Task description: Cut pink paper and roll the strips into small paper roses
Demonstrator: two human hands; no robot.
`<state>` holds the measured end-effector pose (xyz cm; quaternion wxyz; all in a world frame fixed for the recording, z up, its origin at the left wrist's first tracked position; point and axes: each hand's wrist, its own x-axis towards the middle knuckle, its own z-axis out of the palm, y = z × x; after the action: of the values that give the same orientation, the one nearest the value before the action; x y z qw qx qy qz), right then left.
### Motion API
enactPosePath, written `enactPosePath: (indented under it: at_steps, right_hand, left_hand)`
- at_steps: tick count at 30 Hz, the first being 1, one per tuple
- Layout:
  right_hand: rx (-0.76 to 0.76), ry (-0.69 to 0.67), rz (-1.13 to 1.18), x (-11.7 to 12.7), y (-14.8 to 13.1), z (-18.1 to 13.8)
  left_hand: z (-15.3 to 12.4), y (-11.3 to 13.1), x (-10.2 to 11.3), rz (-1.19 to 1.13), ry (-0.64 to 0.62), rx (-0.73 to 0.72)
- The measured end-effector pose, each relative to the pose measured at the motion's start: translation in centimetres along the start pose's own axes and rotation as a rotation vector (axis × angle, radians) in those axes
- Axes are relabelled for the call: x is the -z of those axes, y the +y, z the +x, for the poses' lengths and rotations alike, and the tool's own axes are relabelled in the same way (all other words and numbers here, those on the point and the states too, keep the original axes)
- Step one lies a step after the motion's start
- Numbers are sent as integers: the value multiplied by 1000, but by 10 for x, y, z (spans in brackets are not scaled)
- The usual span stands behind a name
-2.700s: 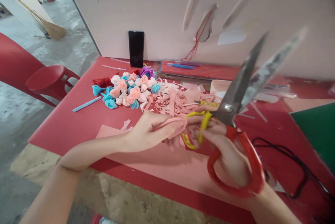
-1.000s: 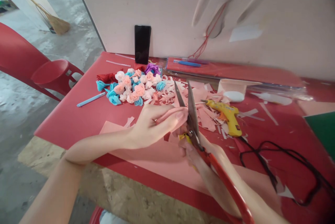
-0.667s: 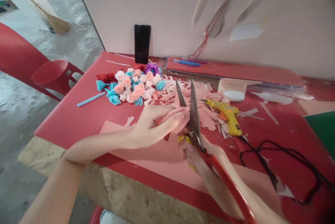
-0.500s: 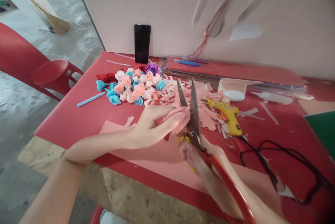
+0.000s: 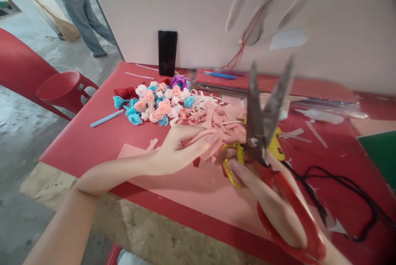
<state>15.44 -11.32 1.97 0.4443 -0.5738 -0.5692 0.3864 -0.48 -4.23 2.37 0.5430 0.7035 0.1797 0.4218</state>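
Observation:
My left hand [image 5: 177,149] pinches a folded strip of pink crepe paper [image 5: 206,141] above the red table [image 5: 83,141]. My right hand [image 5: 269,199] grips large scissors [image 5: 262,133] by their red and yellow handles. The blades point up and stand apart, blurred by motion, just right of the pink paper. A sheet of pink paper [image 5: 192,186] lies under both hands.
A heap of paper flowers [image 5: 154,102] in pink, white, blue and purple lies beyond my hands, with pink scraps [image 5: 213,114]. A phone [image 5: 167,52] leans on the wall. A yellow glue gun [image 5: 278,143] and black cord [image 5: 346,190] lie right. A person [image 5: 80,5] walks at far left near a red chair [image 5: 46,79].
The scissors have swung up and to the right, away from the pink paper, blades still apart. A person has walked into view at the top left. My left hand has hardly moved.

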Motion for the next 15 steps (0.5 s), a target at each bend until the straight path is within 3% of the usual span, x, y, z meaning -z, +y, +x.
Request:
enactPosePath:
  at_steps: [4,7,12,15]
  right_hand:
    - [124,57,-18,9,-9,13]
    - [195,-11,-83,11,-12,18]
    - [63,53,209,3,-11,14]
    - [46,44,226,2,-10,10]
  left_hand:
    - [0,0,-1,11,-103,98]
    - [-1,0,-3,129,-174,135]
    - [-2,1,-5,347,-184,-15]
    - [-3,-1,-5,476,-180,-85]
